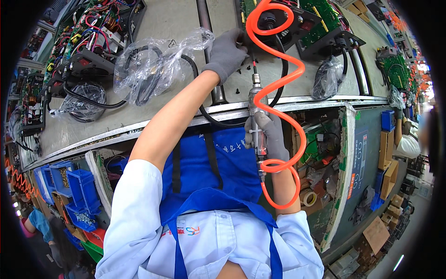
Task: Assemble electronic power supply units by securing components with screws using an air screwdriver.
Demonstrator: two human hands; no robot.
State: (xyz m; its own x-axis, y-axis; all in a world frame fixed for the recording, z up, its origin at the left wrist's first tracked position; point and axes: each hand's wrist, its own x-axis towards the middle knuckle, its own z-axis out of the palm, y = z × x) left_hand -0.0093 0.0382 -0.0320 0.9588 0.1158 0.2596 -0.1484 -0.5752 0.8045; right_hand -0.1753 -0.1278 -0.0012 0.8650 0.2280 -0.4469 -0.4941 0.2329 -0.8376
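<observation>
The right hand's (269,130) fingers are wrapped round the power screwdriver (256,98), which crosses the counter's (172,21) edge, tip near the black panel (299,30). I can't tell if the left hand's (226,55) fingers pinch anything. The curly orange hose (297,69) hangs so close, it could catch and tug the tip sideways.

A person (204,242) wearing gray gloves (226,56) works at a gray surface (176,21). The right hand (269,135) grips a pneumatic screwdriver (258,104), its bit (254,67) pointing toward a circuit-board unit (304,33). The left hand (228,52) is near the bit, its fingertips partly hidden. An orange coiled air hose (297,125) loops beside the right hand. Loose black screws (237,91) lie near the screwdriver; plastic-wrapped black cable (149,69) lies farther left.
</observation>
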